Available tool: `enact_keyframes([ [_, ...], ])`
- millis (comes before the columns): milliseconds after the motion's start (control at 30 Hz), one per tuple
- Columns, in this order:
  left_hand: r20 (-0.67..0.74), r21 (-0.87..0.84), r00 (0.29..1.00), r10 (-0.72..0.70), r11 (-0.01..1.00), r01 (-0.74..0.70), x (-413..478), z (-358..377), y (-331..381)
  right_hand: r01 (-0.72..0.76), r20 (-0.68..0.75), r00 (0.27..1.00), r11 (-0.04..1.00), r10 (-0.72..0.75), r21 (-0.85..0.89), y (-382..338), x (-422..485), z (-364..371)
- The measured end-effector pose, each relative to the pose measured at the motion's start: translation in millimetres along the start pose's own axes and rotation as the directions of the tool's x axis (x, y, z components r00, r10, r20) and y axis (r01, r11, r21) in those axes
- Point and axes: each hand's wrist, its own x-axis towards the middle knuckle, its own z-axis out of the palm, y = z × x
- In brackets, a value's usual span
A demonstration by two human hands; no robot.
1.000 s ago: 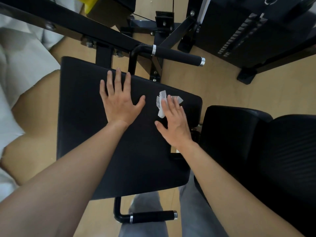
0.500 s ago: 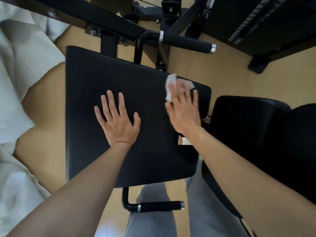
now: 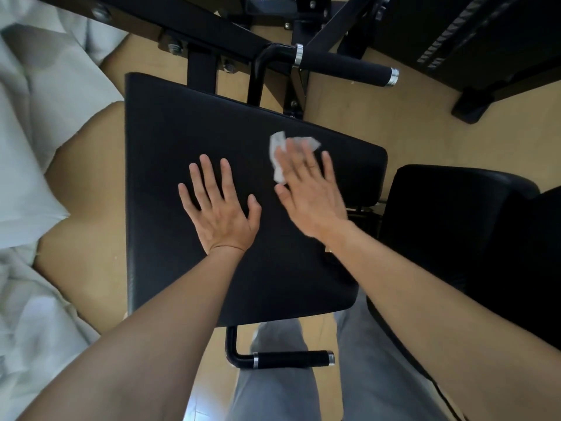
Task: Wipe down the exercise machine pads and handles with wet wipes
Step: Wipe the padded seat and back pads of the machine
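Padding of black, faintly grained vinyl covers the broad flat pad (image 3: pixel 182 147) on which both hands are laid; its corners are rounded and a dull sheen is seen across it. The left hand (image 3: pixel 221 208) is pressed flat on the pad, palm down, fingers straight and spread apart, nothing held. Just right of it the right hand (image 3: pixel 309 192) is laid on the same surface, blurred, its fingers straight and close together; a wet wipe (image 3: pixel 277 147) is pinned beneath them. The wipe is white, thin and crumpled, and bunched edges are shown beyond the fingertips and beside the forefinger. A small pale patch is seen beside the right wrist; whether it is a label cannot be told, and nothing on it can be read. Beyond the right hand's fingertips a black foam-gripped handle (image 3: pixel 343 66) with chrome collars is carried on the black steel frame (image 3: pixel 200 28); a second, shorter handle (image 3: pixel 291 358) is seen below the forearms, under the pad's near edge, above grey trouser legs (image 3: pixel 273 390). To the right of the right hand a black seat (image 3: pixel 455 208) is set; well left of the left hand white cloth (image 3: pixel 30 132) is spread on the tan floor (image 3: pixel 379 117).
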Motion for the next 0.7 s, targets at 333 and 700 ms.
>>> enact_keyframes([
  [333, 0.004, -0.002, 1.0, -0.001, 1.0, 0.001, -0.8, -1.1, 0.9, -0.501, -0.068, 0.849, 0.839, 0.525, 0.212, 39.3, -21.9, 3.3],
  [700, 0.016, 0.003, 1.0, 0.001, 1.0, -0.001, -1.3, 0.8, 0.8, -0.336, -0.044, 0.939, 0.937, 0.341, 0.097, 44.7, -32.9, 14.5],
])
